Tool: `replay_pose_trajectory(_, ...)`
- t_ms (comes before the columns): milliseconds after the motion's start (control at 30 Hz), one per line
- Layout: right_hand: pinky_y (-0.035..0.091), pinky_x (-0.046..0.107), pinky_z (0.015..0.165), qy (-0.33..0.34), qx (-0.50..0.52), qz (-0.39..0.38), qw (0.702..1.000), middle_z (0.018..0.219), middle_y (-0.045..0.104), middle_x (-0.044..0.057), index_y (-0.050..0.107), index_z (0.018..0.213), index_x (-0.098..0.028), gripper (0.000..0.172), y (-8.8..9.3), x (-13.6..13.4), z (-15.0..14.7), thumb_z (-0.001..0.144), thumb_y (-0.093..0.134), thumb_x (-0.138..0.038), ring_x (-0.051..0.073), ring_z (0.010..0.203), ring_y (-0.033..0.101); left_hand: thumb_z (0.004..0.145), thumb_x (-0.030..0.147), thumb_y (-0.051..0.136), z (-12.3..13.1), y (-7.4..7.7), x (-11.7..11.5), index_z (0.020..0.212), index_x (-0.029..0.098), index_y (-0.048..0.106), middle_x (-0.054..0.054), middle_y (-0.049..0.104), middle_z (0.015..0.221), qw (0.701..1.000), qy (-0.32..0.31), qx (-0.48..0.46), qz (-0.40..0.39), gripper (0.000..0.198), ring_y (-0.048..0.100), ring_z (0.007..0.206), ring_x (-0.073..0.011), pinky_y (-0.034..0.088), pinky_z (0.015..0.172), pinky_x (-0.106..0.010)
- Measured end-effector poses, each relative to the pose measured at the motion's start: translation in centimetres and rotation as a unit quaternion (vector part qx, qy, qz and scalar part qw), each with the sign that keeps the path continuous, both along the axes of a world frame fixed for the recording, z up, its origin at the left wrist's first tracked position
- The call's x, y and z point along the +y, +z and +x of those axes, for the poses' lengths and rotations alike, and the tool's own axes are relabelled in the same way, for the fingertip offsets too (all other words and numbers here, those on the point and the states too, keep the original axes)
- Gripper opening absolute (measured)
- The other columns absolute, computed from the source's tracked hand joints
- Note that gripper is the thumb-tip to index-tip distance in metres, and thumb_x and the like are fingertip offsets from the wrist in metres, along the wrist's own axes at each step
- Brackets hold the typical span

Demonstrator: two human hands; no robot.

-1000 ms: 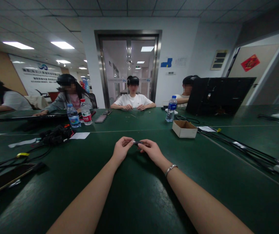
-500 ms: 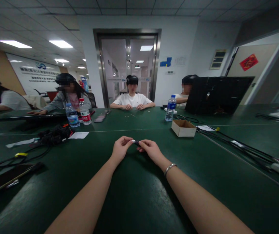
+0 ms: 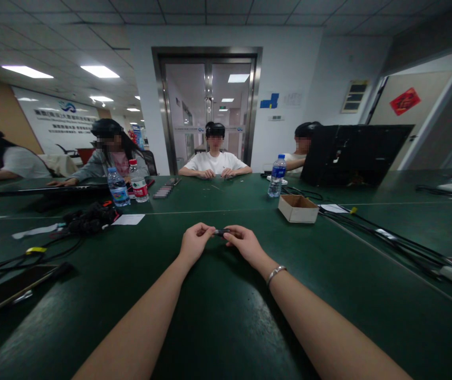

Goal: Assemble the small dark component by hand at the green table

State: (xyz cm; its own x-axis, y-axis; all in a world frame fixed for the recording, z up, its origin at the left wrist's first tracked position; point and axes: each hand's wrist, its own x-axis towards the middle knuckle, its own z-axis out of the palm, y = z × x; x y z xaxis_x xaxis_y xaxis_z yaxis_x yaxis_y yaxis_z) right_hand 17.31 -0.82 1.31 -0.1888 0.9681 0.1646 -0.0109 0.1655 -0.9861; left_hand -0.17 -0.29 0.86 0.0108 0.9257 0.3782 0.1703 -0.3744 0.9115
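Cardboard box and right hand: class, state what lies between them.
In the head view, only bare green table lies between the cardboard box and the right hand, which pinches a small dark object with the left hand.

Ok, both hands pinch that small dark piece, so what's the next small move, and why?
Probably draw the small dark piece closer without loosening either pinch: the left hand and right hand each hold one end over the green table, and its detail is unreadable.
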Motion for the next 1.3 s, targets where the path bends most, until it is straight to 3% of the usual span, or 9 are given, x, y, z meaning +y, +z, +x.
replay_pose_trajectory(600,0.05,0.026,0.063,-0.003,-0.033,0.035,0.999,0.086,0.065,0.003,0.063,0.101,-0.016,0.036,-0.43,0.24,0.17,0.069,0.071,-0.03,0.01,0.063,0.06,0.071,0.057,0.062,0.17,-0.51,0.32,0.062,0.016,0.059,0.001,0.058,0.058,0.999,0.032,0.013,-0.043,0.042,0.051,0.056,-0.0121,0.037,0.058,-0.024)
replay_pose_trajectory(800,0.05,0.028,0.065,0.002,-0.028,0.039,0.999,0.085,0.065,0.003,0.062,0.101,-0.016,0.037,-0.44,0.19,0.17,0.068,0.072,-0.031,0.011,0.063,0.06,0.075,0.064,0.053,0.14,-0.2,-0.12,0.056,0.016,0.057,0.002,0.052,0.051,0.993,0.062,0.073,-0.072,0.051,0.045,0.049,-0.0113,0.033,0.054,-0.025)
replay_pose_trajectory(1300,0.048,0.028,0.066,0.02,-0.047,0.046,0.998,0.092,0.064,0.004,0.061,0.106,-0.017,0.036,-0.26,-0.03,0.21,0.073,0.067,-0.031,0.01,0.064,0.06,0.076,0.069,0.044,0.2,-0.14,-0.1,0.053,0.017,0.054,0.002,0.047,0.045,0.986,0.076,0.105,-0.106,0.057,0.045,0.045,-0.0125,0.033,0.051,-0.026)
